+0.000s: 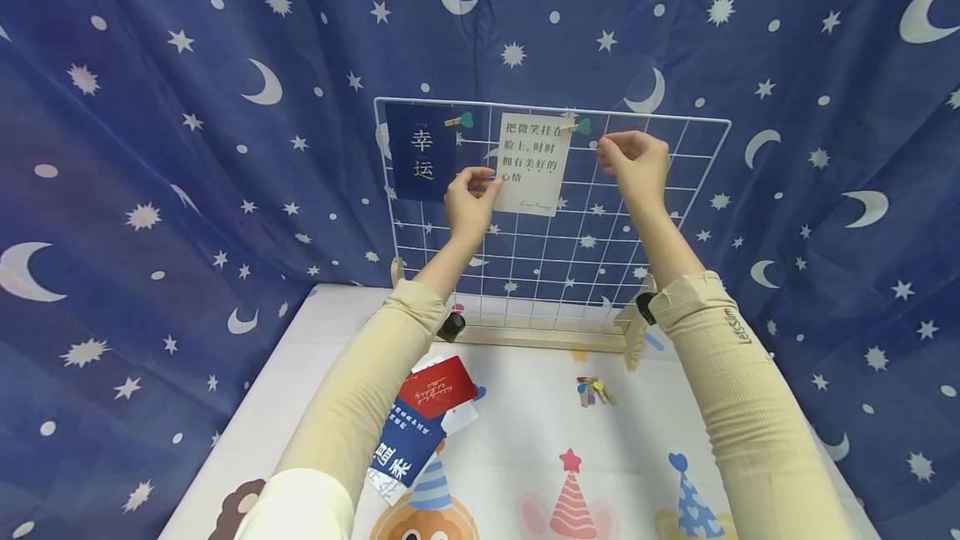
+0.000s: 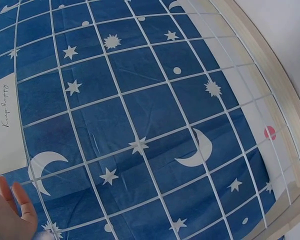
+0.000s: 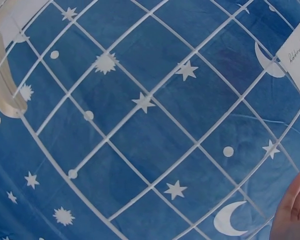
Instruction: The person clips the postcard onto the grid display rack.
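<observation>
Left fingers seemingly pinching pale card, right fingers released, wire grid on patterned table, starry curtain

Cream card, dark lettering — upright against white grid, green-heart clothespin at upper-right edge

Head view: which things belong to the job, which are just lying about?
Job: wire grid, dark blue card, cream card, green-heart clips; probably also loose clips, loose cards.

Just surroundings: starry curtain, printed tabletop.
</observation>
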### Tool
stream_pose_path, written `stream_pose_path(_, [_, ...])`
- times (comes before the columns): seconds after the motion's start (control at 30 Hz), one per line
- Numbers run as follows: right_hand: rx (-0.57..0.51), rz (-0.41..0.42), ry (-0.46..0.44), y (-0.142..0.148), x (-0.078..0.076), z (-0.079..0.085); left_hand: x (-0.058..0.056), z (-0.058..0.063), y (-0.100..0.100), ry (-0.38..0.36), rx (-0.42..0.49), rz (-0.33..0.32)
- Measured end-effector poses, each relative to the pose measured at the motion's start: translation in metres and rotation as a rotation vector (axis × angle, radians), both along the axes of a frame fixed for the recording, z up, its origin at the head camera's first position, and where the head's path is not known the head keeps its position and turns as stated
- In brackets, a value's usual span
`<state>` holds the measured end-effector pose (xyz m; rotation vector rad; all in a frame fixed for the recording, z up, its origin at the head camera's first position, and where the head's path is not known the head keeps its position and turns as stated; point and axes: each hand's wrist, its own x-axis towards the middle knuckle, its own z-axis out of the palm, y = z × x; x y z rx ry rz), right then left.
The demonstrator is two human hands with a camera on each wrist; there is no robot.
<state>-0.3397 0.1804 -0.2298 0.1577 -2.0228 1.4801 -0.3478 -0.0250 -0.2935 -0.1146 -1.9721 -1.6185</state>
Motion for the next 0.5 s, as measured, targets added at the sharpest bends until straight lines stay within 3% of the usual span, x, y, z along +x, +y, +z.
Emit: stream_pose_path(0.5, [-0.01, 0.1, -0.02, 0.014, 0.007, -0.022, 0.008, -0.006, -0.009, -0.012, -0.049, -0.064])
